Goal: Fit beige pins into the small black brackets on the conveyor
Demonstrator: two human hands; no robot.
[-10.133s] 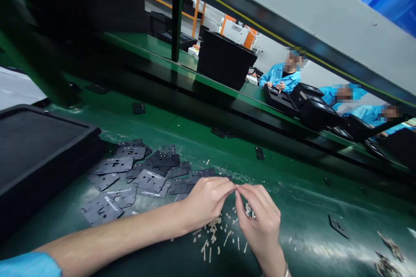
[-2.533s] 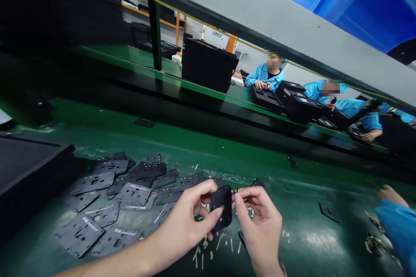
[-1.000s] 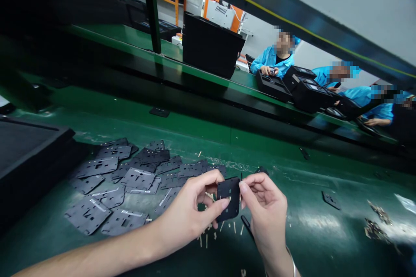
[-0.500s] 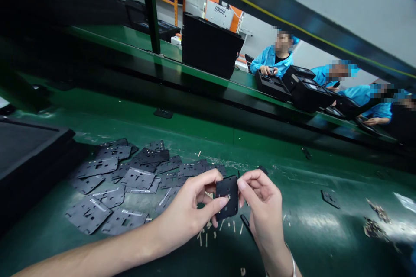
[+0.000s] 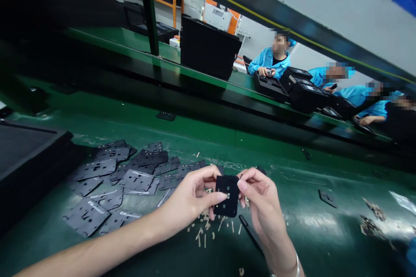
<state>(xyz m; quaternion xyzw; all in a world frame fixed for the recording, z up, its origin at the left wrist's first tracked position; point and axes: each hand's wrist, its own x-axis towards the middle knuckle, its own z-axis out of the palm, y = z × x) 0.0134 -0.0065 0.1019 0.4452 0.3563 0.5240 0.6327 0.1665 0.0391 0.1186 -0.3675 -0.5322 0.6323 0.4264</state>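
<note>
Both my hands are low in the middle of the view, over a green conveyor belt (image 5: 312,225). A small black perforated plate (image 5: 226,195) stands tilted between them. My left hand (image 5: 195,192) grips its left edge between thumb and fingers. My right hand (image 5: 263,203) pinches its right edge. Beneath them lie many small beige strips (image 5: 208,225), partly hidden by my hands. A thin black tool (image 5: 250,233) lies on the belt below my right hand. Several similar dark grey plates (image 5: 136,180) are spread next to my left hand.
A black tray (image 5: 26,156) sits at the left edge of the belt. Scrap bits (image 5: 370,223) and a lone black plate (image 5: 327,198) lie to the right. Beyond a grey beam, co-workers in blue (image 5: 268,60) handle black trays (image 5: 269,87) at another green bench.
The black plate has turned slightly and sits more squarely between my hands, which have moved closer together. In the oldest frame my fingers pinched only small bits, with no plate.
</note>
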